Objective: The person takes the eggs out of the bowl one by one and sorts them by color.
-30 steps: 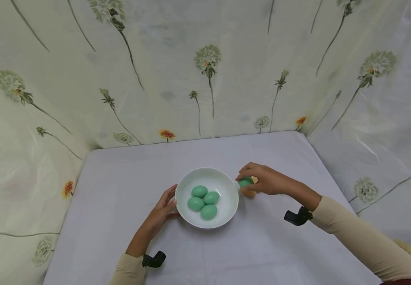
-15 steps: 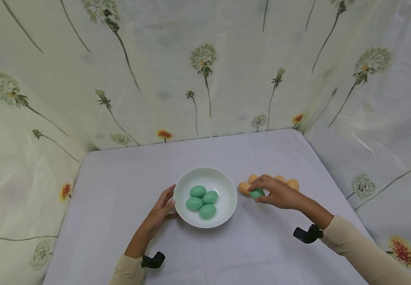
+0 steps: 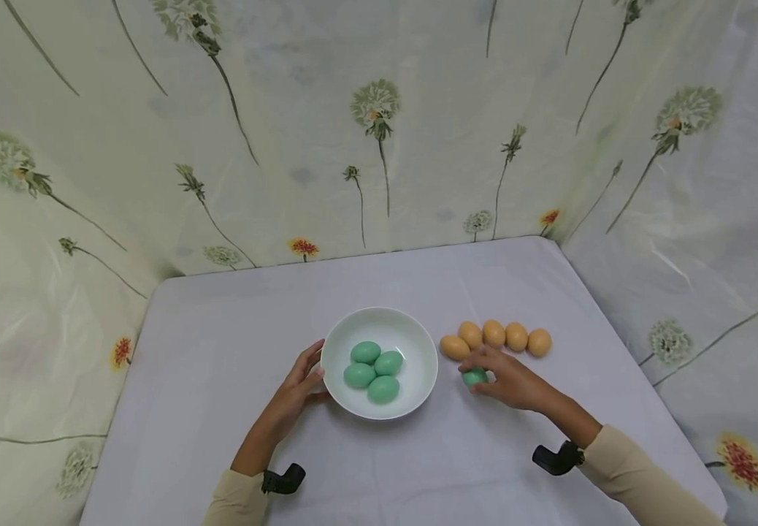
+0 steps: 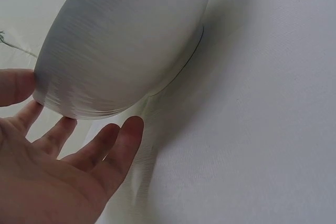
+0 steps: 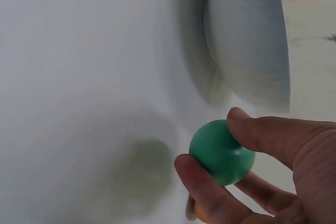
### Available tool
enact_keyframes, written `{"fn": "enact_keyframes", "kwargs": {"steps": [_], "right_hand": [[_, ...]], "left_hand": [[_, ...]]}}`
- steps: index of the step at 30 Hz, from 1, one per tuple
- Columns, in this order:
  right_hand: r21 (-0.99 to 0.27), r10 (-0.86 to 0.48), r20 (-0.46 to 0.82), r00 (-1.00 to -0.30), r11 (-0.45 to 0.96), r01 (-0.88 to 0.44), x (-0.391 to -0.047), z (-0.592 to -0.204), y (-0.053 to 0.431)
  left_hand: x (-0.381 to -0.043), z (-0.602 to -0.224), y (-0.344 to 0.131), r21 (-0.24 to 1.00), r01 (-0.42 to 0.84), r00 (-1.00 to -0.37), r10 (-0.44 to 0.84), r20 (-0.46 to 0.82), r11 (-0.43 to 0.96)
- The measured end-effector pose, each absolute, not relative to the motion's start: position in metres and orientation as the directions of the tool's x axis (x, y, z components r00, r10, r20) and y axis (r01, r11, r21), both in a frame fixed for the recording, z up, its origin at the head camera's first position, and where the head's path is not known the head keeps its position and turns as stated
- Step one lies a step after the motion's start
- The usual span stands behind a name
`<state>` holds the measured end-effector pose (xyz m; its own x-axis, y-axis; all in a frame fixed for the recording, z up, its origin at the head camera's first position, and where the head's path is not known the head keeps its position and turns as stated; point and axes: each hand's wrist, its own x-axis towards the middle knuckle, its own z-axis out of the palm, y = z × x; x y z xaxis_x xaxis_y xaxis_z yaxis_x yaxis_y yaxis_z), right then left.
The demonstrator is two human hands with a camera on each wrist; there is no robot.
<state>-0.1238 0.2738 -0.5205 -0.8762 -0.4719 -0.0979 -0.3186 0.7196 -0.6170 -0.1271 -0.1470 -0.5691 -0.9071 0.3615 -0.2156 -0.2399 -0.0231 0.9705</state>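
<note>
Right hand (image 3: 509,380) pinches green egg (image 3: 474,376); we favour light grip, clear of orange eggs (image 3: 494,333). Left hand (image 3: 296,385), fingers spread, touches bowl (image 3: 420,369).

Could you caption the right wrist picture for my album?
A right hand pinches a glossy green egg above a white cloth, near a round white bowl.

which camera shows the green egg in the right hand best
The right wrist view: there the green egg looks large and close, pinched in the right hand with much of its surface showing. The head view shows it small and partly covered by that hand; the left wrist view does not show it.
</note>
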Motion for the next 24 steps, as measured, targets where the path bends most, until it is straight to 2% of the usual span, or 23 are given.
{"fn": "enact_keyframes", "kwargs": {"steps": [12, 24], "right_hand": [[-0.584, -0.431, -0.12, -0.894, 0.759, -0.288, -0.119, -0.541, 0.272], [-0.574, -0.464, -0.132, -0.876, 0.756, -0.314, -0.119, -0.535, 0.275]], "left_hand": [[-0.126, -0.568, -0.146, 0.97, -0.241, -0.909, 0.359, -0.213, -0.032], [-0.127, -0.567, -0.146, 0.968, -0.247, -0.91, 0.353, -0.219, -0.036]]}}
